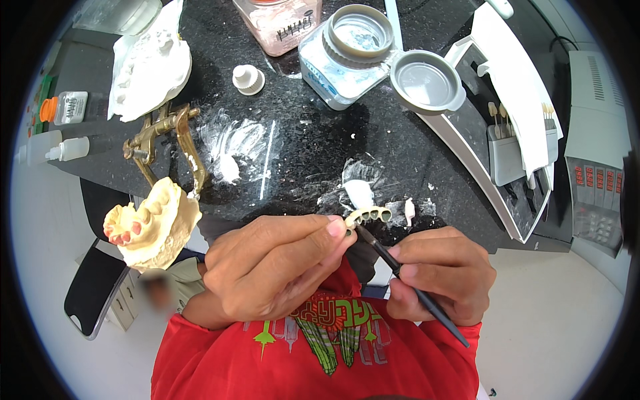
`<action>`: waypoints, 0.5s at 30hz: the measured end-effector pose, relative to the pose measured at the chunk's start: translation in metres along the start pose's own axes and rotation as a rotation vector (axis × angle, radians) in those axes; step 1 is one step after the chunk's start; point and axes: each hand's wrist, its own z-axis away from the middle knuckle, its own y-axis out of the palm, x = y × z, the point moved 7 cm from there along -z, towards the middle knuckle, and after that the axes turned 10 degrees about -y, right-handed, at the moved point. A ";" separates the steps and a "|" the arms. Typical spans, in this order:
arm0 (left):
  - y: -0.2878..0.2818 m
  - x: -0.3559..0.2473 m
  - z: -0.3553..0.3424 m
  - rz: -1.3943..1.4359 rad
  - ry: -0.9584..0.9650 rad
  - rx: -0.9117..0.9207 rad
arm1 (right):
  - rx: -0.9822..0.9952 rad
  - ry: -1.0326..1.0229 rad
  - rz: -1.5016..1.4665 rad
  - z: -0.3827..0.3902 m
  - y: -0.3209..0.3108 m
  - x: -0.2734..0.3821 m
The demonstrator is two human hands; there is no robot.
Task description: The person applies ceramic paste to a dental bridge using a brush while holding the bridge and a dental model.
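Between the thumb and fingers of my left hand (277, 270) is a curved dental bridge (372, 214), cream-coloured outside with dark hollow undersides facing up. My right hand (445, 273) grips a slim black-handled brush (437, 312) like a pen. The brush tip reaches the bridge close to my left fingertips; whether it touches cannot be made out. Just beyond the bridge, a mound of white paste (359, 193) lies on the dark speckled bench (300, 160). A small pale tooth-shaped piece (409, 212) lies to its right.
At left, a cream plaster jaw model (170, 230) sits on a brass articulator (160, 137). Behind it is a white plaster cast (150, 73). Farther back stand an uncovered jar (340, 80) with its grey lid (427, 83), a pink-powder jar (277, 30) and a white cap (248, 80). A white frame (467, 157) rises right.
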 end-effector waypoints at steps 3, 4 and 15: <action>0.000 0.000 0.000 0.000 0.000 -0.001 | -0.006 -0.002 0.000 0.000 0.000 0.000; 0.000 0.000 0.000 -0.001 0.000 -0.003 | -0.005 -0.003 0.000 0.000 0.000 0.000; 0.000 0.000 -0.001 0.010 0.012 -0.013 | -0.114 0.065 -0.100 0.006 -0.023 -0.001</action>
